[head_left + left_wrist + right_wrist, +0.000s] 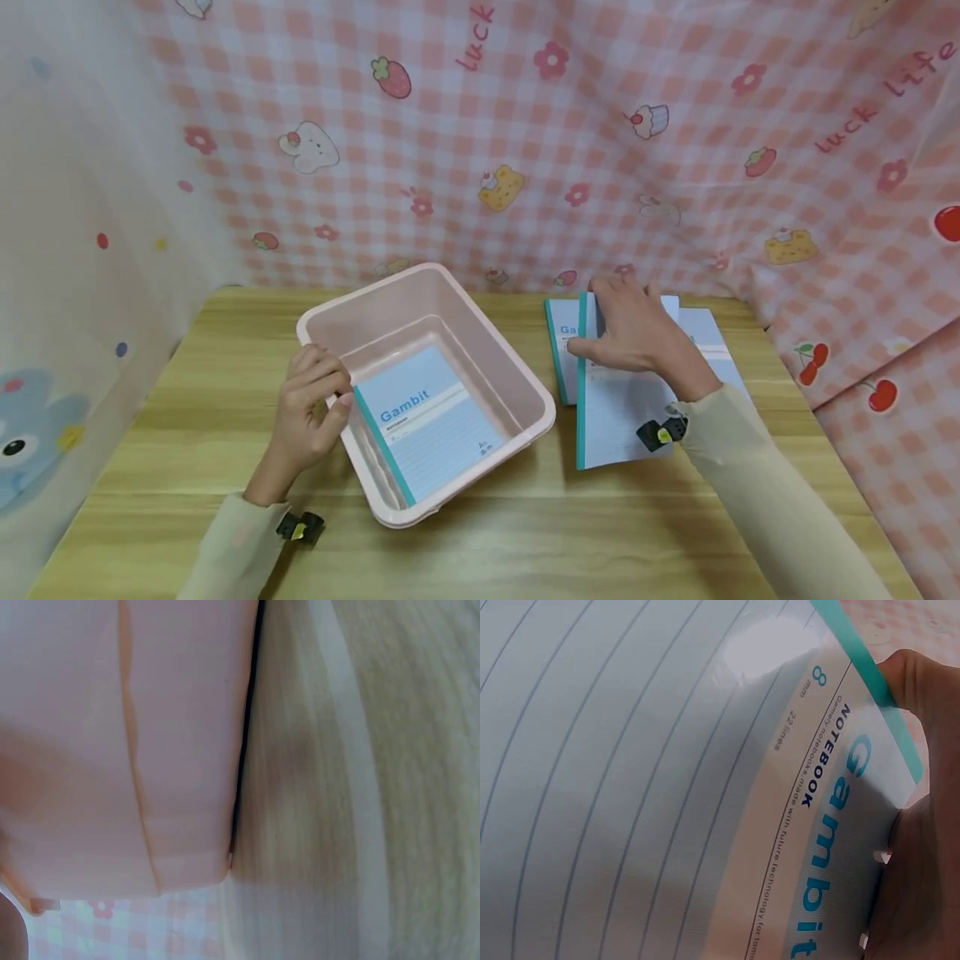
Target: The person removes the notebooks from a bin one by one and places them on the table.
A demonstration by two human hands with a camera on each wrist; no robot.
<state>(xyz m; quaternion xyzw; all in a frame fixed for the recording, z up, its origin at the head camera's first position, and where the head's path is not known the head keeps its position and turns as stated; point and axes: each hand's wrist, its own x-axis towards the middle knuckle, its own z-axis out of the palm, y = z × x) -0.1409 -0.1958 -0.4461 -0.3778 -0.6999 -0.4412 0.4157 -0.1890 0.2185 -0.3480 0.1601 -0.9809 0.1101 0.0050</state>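
My left hand (311,408) grips the left rim of a pale pink plastic basin (382,321). Inside the basin, a light blue Gambit notebook (427,437) with a teal spine lies flat, cover up. The left wrist view is mostly filled by the basin's outer wall (187,750). On the right, my right hand (630,329) holds another Gambit notebook (618,417) by its top end, thumb at the teal spine. That notebook's lined cover (652,765) fills much of the right wrist view. It overlaps two more notebooks behind it, a left one (561,358) and a right one (708,329).
The wooden table (495,554) carries everything. Behind it hangs a pink checked curtain (450,167), touching the back edge, with more cloth along both sides. A black wrist camera (300,527) sits on the left sleeve, another (662,433) on the right.
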